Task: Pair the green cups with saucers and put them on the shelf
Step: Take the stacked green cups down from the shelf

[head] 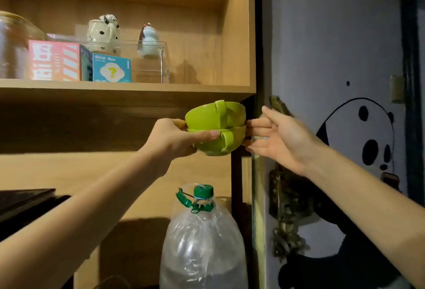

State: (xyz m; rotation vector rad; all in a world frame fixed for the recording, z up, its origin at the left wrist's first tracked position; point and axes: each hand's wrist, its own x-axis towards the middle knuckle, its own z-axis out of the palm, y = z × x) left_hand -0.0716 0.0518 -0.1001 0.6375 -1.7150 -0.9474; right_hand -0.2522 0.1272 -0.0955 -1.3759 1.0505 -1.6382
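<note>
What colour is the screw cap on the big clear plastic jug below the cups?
Dark green screw cap, clearest in the head view, atop the large clear plastic jug.

Warm light spills down the wooden shelving unit (128, 88) in front of me. To my right there's a pale wall (322, 36) with a painted panda (358, 132); at the far edge, possibly a dark door frame (411, 82).

"Blind Box" on the teal box (112, 68)
</note>
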